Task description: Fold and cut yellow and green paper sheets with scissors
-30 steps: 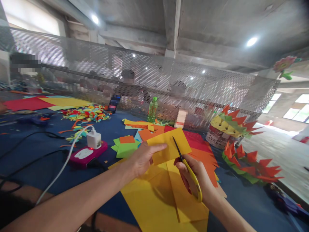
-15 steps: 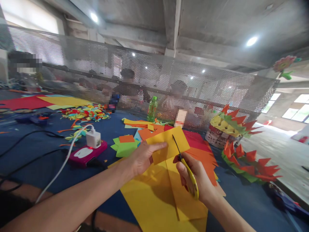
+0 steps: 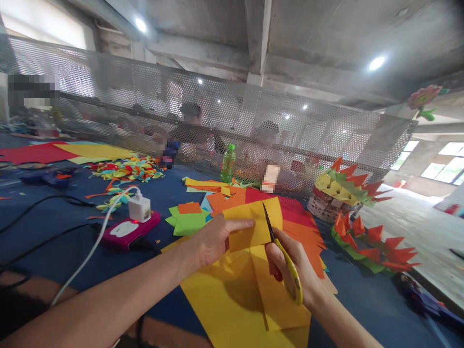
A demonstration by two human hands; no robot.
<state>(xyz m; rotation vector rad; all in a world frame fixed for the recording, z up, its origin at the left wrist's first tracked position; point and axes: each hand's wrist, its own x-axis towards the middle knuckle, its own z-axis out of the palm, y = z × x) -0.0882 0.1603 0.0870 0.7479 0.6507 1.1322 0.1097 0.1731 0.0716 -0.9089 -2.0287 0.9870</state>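
Observation:
My left hand (image 3: 213, 238) pinches a small yellow paper piece (image 3: 252, 223) and holds it up above the table. My right hand (image 3: 295, 273) grips yellow-handled scissors (image 3: 281, 253), whose dark blades stand in the paper near its right edge. Beneath both hands lie large yellow paper sheets (image 3: 242, 299) on the blue table (image 3: 72, 241). Red and orange cut sheets (image 3: 300, 227) spread out just behind the held piece.
A pink power strip with a white charger (image 3: 132, 224) and cables lies at the left. Green and orange squares (image 3: 188, 220), a green bottle (image 3: 228, 163), scrap piles (image 3: 126, 170) and paper crowns (image 3: 344, 191) surround the work. People sit behind a perforated metal screen (image 3: 217, 121).
The scissors' blades have moved further to the right along the yellow piece, closer to its right edge. The left hand has shifted slightly lower with the paper.

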